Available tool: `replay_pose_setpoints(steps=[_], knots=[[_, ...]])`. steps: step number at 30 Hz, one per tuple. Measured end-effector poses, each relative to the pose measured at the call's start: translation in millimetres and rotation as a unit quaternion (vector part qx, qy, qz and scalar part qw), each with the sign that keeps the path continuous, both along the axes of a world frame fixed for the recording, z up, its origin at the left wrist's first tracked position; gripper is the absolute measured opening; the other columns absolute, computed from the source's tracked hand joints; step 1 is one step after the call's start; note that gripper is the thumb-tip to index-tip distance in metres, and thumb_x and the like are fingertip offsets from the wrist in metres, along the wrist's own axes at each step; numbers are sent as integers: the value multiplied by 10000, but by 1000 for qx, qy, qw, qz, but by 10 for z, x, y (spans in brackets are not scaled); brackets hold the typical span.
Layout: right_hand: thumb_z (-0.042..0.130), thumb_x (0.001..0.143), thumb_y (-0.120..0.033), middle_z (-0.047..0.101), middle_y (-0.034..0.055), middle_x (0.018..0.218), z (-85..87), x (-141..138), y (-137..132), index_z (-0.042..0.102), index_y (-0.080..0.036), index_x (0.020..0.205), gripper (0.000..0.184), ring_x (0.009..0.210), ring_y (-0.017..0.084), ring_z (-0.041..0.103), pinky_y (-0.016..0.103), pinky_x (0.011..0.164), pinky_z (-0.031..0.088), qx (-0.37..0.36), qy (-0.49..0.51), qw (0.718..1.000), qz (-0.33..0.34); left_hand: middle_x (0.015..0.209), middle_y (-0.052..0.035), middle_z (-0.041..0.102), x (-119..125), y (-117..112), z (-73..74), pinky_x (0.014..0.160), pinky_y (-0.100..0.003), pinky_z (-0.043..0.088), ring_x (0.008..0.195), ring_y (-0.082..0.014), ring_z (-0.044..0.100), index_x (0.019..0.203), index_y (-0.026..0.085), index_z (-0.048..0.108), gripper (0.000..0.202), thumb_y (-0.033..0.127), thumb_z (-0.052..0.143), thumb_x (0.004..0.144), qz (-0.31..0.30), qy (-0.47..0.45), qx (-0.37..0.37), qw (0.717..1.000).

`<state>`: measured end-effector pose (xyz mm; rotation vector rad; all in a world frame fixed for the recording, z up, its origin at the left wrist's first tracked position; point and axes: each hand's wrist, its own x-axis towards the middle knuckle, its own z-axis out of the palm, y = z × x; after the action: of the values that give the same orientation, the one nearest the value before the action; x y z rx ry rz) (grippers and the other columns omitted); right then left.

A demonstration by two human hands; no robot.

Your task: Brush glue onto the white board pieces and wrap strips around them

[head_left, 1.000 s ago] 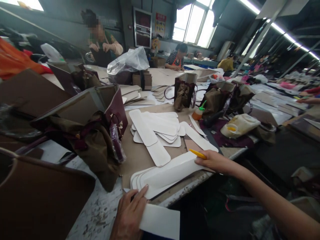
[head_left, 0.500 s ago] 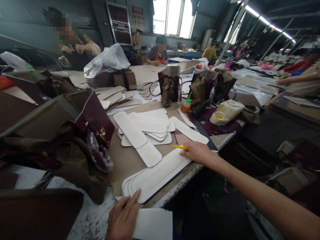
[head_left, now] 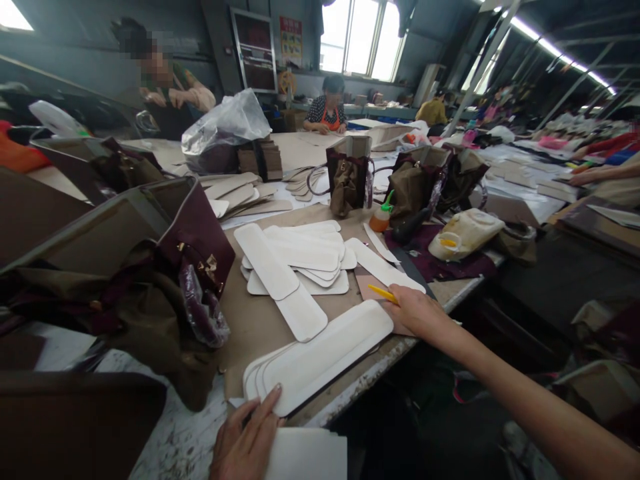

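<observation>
My right hand [head_left: 417,312] is closed around a slim yellow stick [head_left: 383,293], whose tip points left. It sits just past the far end of a fanned stack of long white rounded strips [head_left: 330,343], near the table edge. My left hand [head_left: 247,437] lies with fingers stretched, a fingertip resting on the near end of that stack. Under and beside this hand are white rectangular sheets [head_left: 310,453]. A messy pile of white strips [head_left: 300,250] lies behind. Another long white strip [head_left: 385,265] lies beyond my right hand.
A maroon handbag [head_left: 195,233] with a brown lining stands at left. Several smaller bags, including one maroon bag [head_left: 347,173], stand at the back. An orange bottle with a green nozzle [head_left: 381,217] and a stained cream container [head_left: 465,233] are at right. Co-workers sit farther off.
My right hand has drawn back off the far end of the fanned strips, toward the right, with the yellow stick. My left hand stays on the near end. The view has shifted slightly.
</observation>
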<state>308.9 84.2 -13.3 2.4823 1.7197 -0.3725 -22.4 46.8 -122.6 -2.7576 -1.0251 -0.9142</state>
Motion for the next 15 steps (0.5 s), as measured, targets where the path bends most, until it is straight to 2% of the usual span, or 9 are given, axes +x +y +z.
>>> replay_pose_setpoints(steps=[7, 10, 13, 15], knots=[[378, 824, -386, 611, 76, 708, -37, 47, -72, 588, -150, 755, 324, 712, 207, 575, 255, 597, 369, 22, 110, 994, -10, 1027, -62, 624, 39, -7, 63, 753, -317, 401, 917, -214, 500, 898, 176, 578, 249, 250, 341, 886, 4, -25, -20, 999], [399, 794, -407, 585, 41, 685, -18, 56, -85, 567, -160, 751, 302, 675, 183, 552, 241, 576, 365, 47, 167, 985, -22, 1012, -66, 628, 73, -23, 77, 743, -314, 400, 916, -208, 502, 878, 175, 579, 276, 263, 319, 898, 14, -46, -21, 999], [437, 757, -466, 504, -9, 578, -25, 76, -99, 501, -177, 677, 307, 552, 137, 486, 225, 498, 339, 44, 237, 970, -28, 1045, -57, 618, 109, -62, 149, 750, -334, 398, 914, -211, 497, 859, 181, 575, 246, 239, 339, 891, 30, -58, -53, 996], [442, 746, -503, 423, -32, 509, -45, 90, -122, 434, -189, 614, 341, 474, 112, 416, 225, 447, 306, 28, 273, 961, -28, 1085, -60, 601, 120, -82, 241, 781, -356, 407, 925, -219, 491, 850, 174, 577, 205, 205, 376, 872, 37, -76, -101, 991]])
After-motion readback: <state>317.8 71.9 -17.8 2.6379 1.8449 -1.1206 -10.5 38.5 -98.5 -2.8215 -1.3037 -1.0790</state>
